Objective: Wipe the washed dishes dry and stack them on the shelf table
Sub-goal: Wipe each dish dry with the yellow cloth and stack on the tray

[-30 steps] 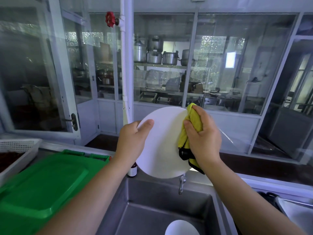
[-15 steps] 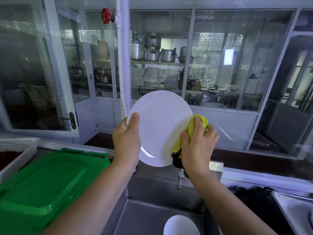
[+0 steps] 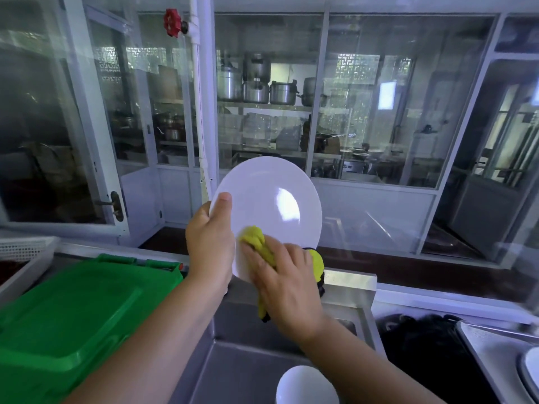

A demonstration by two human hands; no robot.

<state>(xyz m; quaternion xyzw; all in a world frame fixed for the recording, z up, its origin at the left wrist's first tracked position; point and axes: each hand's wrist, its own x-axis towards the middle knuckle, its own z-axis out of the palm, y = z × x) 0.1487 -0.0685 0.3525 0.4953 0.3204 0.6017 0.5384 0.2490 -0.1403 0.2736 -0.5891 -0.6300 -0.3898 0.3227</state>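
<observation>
A white round plate (image 3: 268, 205) is held upright above the steel sink (image 3: 248, 363), its face towards me. My left hand (image 3: 211, 243) grips its left rim, thumb on the front. My right hand (image 3: 287, 282) presses a yellow cloth (image 3: 258, 243) with a black edge against the plate's lower part. The cloth's tail hangs down behind my right hand. A white bowl (image 3: 304, 386) sits in the sink at the bottom of the view.
A green plastic lid (image 3: 73, 310) covers a bin at the left, with a white perforated basket (image 3: 23, 252) behind it. A metal tray (image 3: 495, 351) with dishes lies at the right. Glass partitions (image 3: 379, 112) stand close behind the sink.
My right hand slid the cloth from the plate's right edge down and left to its lower middle. The plate's face tipped more towards me.
</observation>
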